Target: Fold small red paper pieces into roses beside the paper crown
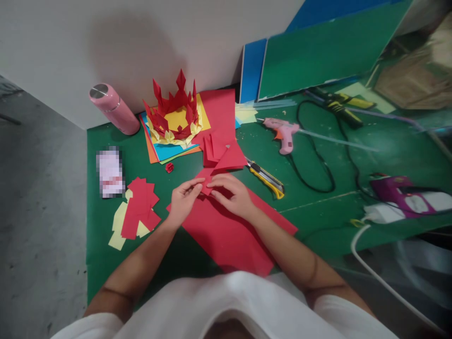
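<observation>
Between my two hands is a small piece of red paper point(206, 187), pinched at both sides. My left hand point(184, 200) grips its left edge with thumb and fingers, and my right hand point(231, 194) has its right edge. Under them lies a large red sheet point(233, 240) on the green tabletop. Just beyond my fingers are folded red paper pieces point(222, 153). A tiny red paper rose point(169, 167) sits to the left of them. Further back stands a red and cream folded-paper crown point(173, 117) on a stack of coloured sheets point(222, 108).
Left are red paper strips point(136, 212), cream strips point(118, 226), a blurred-out phone-like rectangle point(110, 172) and a pink bottle point(115, 109). Right are a yellow utility knife point(266, 180), a pink glue gun point(282, 134) with its cord, yellow-black pliers-like tools point(341, 108) and a power strip point(384, 213).
</observation>
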### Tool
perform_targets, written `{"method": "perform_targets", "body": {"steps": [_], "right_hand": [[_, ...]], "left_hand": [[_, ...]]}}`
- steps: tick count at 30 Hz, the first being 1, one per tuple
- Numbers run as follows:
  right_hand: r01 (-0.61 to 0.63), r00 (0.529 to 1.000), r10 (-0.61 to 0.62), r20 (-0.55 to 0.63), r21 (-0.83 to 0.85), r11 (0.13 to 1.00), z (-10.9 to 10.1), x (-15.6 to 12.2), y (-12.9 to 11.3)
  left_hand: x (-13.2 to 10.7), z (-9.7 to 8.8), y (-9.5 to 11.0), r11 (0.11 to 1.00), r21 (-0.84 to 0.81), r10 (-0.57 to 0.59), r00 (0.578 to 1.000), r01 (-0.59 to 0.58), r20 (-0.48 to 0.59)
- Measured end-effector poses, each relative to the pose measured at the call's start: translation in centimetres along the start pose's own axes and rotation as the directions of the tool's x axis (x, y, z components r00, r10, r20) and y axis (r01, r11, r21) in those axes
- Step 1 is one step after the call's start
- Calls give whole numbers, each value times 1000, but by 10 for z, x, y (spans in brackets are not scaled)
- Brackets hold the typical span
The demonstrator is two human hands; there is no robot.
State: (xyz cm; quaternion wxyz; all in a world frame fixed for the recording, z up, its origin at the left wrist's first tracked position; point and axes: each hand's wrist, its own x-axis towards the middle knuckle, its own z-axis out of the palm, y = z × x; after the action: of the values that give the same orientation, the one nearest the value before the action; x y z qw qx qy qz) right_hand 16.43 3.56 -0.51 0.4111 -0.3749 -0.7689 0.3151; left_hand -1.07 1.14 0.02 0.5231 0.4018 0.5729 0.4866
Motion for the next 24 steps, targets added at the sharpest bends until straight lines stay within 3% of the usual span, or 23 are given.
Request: {"method": "perform_targets", "body": {"steps": [7, 12, 19, 24], "right_hand": [[-24, 998, 24, 63, 12, 1000, -1, 0, -3], [-65, 997, 65, 42, -15, 998, 1, 0, -3], [-30, 1000, 29, -9, -167, 985, 0, -1, 1], [26, 999, -17, 50, -198, 980, -1, -2, 4]], "left_hand": [[1, 0, -3, 1000, 16, -19, 1000, 19, -22], [1, -1, -3, 999, 35, -30, 999, 31, -11], [1, -1, -2, 999, -3, -42, 999, 42, 20], [1, -1, -1, 998, -11, -59, 998, 59, 38]]}}
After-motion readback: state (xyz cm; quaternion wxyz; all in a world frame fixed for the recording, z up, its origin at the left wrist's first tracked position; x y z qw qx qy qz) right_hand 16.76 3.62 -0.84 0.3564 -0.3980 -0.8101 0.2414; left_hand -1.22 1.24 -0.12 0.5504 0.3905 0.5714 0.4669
